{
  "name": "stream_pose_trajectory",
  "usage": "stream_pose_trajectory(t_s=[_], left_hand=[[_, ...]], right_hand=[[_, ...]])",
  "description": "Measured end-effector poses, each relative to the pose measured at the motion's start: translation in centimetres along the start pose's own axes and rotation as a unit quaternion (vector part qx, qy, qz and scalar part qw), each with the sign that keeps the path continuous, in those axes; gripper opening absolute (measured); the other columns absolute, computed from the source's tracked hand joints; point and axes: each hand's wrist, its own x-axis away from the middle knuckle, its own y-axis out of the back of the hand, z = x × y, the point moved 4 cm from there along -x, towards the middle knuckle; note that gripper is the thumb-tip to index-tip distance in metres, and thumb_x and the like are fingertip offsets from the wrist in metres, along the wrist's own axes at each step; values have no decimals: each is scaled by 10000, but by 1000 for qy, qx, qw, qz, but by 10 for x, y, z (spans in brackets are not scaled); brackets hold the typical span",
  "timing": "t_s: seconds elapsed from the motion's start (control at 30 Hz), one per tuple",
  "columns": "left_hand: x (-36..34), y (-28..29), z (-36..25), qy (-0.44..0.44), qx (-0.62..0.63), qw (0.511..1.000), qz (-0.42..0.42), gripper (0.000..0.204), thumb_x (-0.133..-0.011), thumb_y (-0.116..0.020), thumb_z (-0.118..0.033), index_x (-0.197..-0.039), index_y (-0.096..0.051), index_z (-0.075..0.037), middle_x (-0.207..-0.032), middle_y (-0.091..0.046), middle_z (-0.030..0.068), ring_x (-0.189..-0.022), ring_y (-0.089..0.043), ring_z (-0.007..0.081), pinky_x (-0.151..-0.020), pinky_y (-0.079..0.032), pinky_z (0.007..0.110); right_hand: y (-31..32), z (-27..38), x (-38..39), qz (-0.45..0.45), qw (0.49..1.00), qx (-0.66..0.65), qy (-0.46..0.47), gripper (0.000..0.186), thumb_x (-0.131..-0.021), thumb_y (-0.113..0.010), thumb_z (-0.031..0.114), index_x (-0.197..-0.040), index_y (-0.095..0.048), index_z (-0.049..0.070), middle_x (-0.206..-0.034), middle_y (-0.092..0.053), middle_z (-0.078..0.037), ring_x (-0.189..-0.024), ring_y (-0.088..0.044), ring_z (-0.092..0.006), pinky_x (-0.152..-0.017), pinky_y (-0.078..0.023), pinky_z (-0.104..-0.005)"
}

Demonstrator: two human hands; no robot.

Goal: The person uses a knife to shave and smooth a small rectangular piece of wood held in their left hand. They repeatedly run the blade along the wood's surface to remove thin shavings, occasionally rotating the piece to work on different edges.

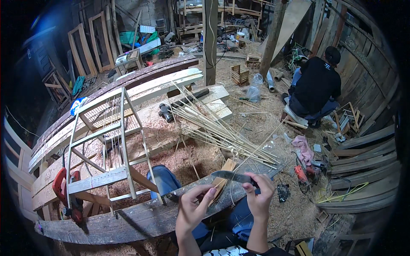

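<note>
As fingers (262, 181) grip knife (232, 176), slatted crate (240, 76) beyond

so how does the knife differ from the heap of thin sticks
The knife is one tool with a dark grey blade; the sticks are many and pale yellowish.
The knife's blade is flat and fairly short; the sticks are narrow and much longer.
The knife is held up in the right hand; the heaped sticks lie crossing one another.
Both are longer than wide.

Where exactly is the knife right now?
In the head view, below and slightly right of centre, the knife is in the right hand, its blade pointing left, near the left hand.
</note>
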Motion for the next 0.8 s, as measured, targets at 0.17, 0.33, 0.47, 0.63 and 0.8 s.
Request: stream_pose_trajectory(t_s=[0.17, 0.33, 0.47, 0.63, 0.8], left_hand=[[1, -7, -4, -13, 48, 998, 23, 236, -950, -609, -17, -1168, -594, 75, -853, -672, 71, -777, -613, 72, -681, -490, 228], [-1, -9, -16, -9, 1, 997, 72, 214, -949, -595, -11, -1147, -603, 70, -845, -668, 73, -768, -618, 81, -689, -497, 228], [-2, -9, -17, 14, -5, 999, 48, 154, -948, -612, -22, -1065, -648, 72, -835, -685, 80, -754, -629, 92, -676, -501, 240], [0, -11, -2, -25, 41, 999, 1, 155, -943, -645, -38, -1045, -684, 72, -794, -693, 88, -736, -646, 100, -660, -511, 254], [0, -15, 2, -14, 10, 1000, 5, 148, -918, -660, -7, -1040, -693, 70, -807, -706, 94, -702, -636, 88, -644, -508, 245]], right_hand=[[-5, 3, 2, 8, 1000, -16, 15, 391, -823, -751, 438, -909, -730, 56, -790, -685, -69, -696, -617, -264, -650, -457, -373], [-9, 7, 0, 22, 999, -23, 36, 370, -810, -771, 409, -904, -726, 54, -775, -680, -60, -685, -609, -262, -635, -455, -377], [-7, 10, -1, 26, 998, -27, 44, 365, -804, -777, 403, -894, -722, 53, -765, -674, -53, -671, -596, -259, -620, -448, -375], [-14, 11, 3, 43, 997, -28, 56, 360, -798, -781, 404, -889, -721, 61, -753, -666, -45, -665, -587, -248, -613, -442, -373], [-17, 13, 4, 51, 997, -31, 57, 348, -796, -784, 394, -891, -721, 65, -743, -660, -42, -666, -588, -244, -607, -442, -368]])
